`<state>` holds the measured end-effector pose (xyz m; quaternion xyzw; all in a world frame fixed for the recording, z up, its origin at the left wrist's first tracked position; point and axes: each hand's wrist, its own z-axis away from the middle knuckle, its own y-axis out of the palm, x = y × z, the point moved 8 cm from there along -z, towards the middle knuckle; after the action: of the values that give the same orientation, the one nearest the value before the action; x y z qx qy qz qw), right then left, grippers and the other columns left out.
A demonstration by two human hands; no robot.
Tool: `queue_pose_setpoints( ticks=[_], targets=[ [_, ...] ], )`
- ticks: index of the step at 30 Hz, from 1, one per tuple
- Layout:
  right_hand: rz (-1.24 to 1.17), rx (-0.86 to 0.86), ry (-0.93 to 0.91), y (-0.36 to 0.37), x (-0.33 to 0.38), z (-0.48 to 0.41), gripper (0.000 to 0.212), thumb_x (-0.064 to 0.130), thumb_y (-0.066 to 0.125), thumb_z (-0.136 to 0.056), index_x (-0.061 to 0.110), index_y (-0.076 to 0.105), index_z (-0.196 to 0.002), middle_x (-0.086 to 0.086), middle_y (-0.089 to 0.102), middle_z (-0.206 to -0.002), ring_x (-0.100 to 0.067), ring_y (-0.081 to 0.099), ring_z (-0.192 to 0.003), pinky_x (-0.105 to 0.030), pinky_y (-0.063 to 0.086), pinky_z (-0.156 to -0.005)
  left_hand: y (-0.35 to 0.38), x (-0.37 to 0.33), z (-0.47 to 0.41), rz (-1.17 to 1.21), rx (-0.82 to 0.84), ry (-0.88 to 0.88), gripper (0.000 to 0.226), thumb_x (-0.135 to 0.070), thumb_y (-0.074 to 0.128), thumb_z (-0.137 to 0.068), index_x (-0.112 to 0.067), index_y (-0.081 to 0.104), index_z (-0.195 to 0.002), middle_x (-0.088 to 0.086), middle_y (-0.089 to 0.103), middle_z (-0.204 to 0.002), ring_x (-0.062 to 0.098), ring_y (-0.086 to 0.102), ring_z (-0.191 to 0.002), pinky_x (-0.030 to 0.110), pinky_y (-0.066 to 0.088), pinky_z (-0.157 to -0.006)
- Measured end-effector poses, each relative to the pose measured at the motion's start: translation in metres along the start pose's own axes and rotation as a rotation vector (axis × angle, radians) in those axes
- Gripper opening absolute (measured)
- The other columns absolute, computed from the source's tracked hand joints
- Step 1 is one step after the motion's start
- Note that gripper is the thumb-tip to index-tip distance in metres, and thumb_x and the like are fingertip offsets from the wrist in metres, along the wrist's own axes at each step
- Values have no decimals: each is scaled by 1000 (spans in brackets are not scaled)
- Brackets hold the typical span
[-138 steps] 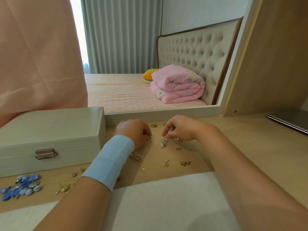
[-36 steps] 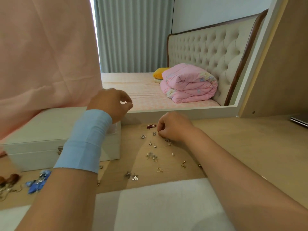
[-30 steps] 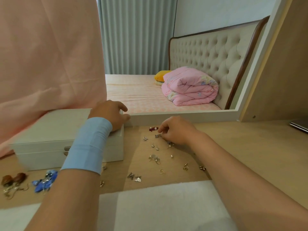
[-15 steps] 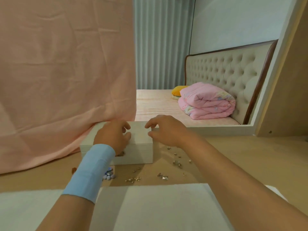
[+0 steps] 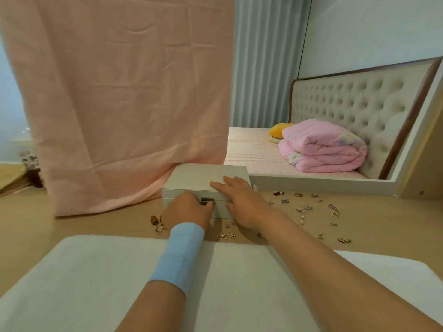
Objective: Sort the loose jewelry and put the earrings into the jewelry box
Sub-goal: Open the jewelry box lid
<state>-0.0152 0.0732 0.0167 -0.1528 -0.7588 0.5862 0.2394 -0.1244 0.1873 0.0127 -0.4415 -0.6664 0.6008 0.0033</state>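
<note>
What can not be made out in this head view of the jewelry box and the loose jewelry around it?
Head view:
1. Inside of the jewelry box: hidden, lid closed, right hand flat on it.
2. Clasp: partly covered by the left hand; latched or not, gripped or only touched, unclear.
3. Loose jewelry on the table: too small to tell earrings from other pieces; more may lie under the hands.
</note>
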Motion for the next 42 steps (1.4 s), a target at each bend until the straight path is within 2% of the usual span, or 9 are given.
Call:
queue_pose_setpoints(
  ticks=[6,9,14,22,31,35,38,40,42],
  targets=[
    [45,-72,-23,-10,-9,-7,64,27,58,-101,47,30,-154,8,28,-165,-20,22,-150,-65,8,-120,5,-8,-1,-105,-38,12,46,-67,56,-76,-23,68,-71,-4,65,-70,19,63,-70,27,47,-65],
    [-52,-90,-22,-7,-9,-8,58,30,56,-102,44,34,-154,3,26,-166,-23,17,-153,-59,15,-121,8,-7,-2,-79,-30,-7,41,-61,58,-76,-22,67,-69,-3,65,-69,19,62,-69,29,51,-68],
    [-79,-131,-10,-2,-14,-5,56,34,53,-104,44,31,-155,-3,19,-169,-29,6,-156,-51,14,-125,12,-6,1,18,-41,-55,37,-56,61,-70,-20,64,-66,-2,63,-63,21,62,-67,35,54,-74],
    [-41,-172,44,-21,-21,-8,53,49,61,-96,47,45,-147,10,38,-160,-16,32,-146,-42,24,-112,12,-3,2,17,-76,-41,42,-62,57,-68,-20,64,-66,-3,64,-64,21,61,-70,37,50,-80],
    [-42,-271,-48,-58,-15,-9,43,35,55,-103,26,52,-145,1,58,-143,-24,52,-125,-40,43,-97,9,-7,2,15,-58,57,38,-62,60,-77,-28,58,-62,-11,56,-58,15,56,-69,34,45,-83],
    [-19,-293,-67,-73,-25,-9,41,37,54,-103,27,53,-143,0,62,-132,-23,54,-118,-39,44,-90,-11,-11,-3,73,-45,112,39,-70,58,-76,-31,62,-71,-13,60,-63,11,59,-68,37,50,-81],
    [-41,-365,-96,-84,-29,-12,40,36,56,-102,25,53,-140,-1,59,-130,-22,54,-115,-36,45,-87,-46,-10,-17,278,-233,152,23,-47,63,-78,-26,55,-73,-9,60,-75,20,56,-77,41,50,-77],
    [-84,-448,-100,-94,-32,-16,37,35,61,-100,23,54,-134,-1,58,-128,-21,54,-111,-35,47,-85,-58,-5,-33,327,-322,110,20,-36,61,-80,-18,56,-86,1,62,-94,27,53,-91,42,48,-81],
    [-134,-536,-99,-102,-36,-20,27,33,67,-96,23,52,-116,2,56,-114,-16,51,-97,-30,44,-74,-62,-2,-49,329,-364,63,37,-31,64,-82,-12,52,-110,12,53,-116,34,46,-106,41,40,-86]
  ],
)
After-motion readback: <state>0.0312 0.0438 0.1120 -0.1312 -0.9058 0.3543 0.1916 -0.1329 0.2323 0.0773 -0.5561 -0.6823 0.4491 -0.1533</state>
